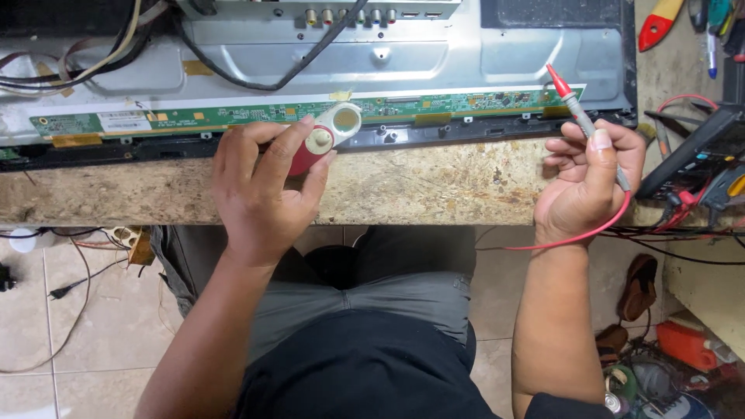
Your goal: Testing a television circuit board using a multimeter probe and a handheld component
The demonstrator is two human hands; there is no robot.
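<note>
Gripping a red-handled tool (310,152) in a closed fist, the person's left hand (260,186) rests on the front edge of the workbench (434,190), fingers wrapped around the handle and the thumb lying along its side. The tool's round cream-coloured end points up toward a small roll of pale tape (341,122) that sits just beyond it, against the lower edge of the long green circuit strip (310,111). Whether the tool touches the tape I cannot tell from where I stand.

Over to the right, the right hand (587,180) pinches a red test probe (573,99) between thumb and fingers, held tilted with its red tip lifted toward the right end of the green strip but apart from it. A red lead (578,235) loops out from below this hand, dips past the bench edge and runs off toward a dark meter (694,151) lying at the right side of the bench, among more red and black wires.

That green strip runs along the bottom of a large silver metal back panel (434,58) of a flat screen lying face down on the bench, with black cables (256,77) draped across it. Below the bench are the person's grey trousers, a tiled floor, and a brown sandal (640,285).
</note>
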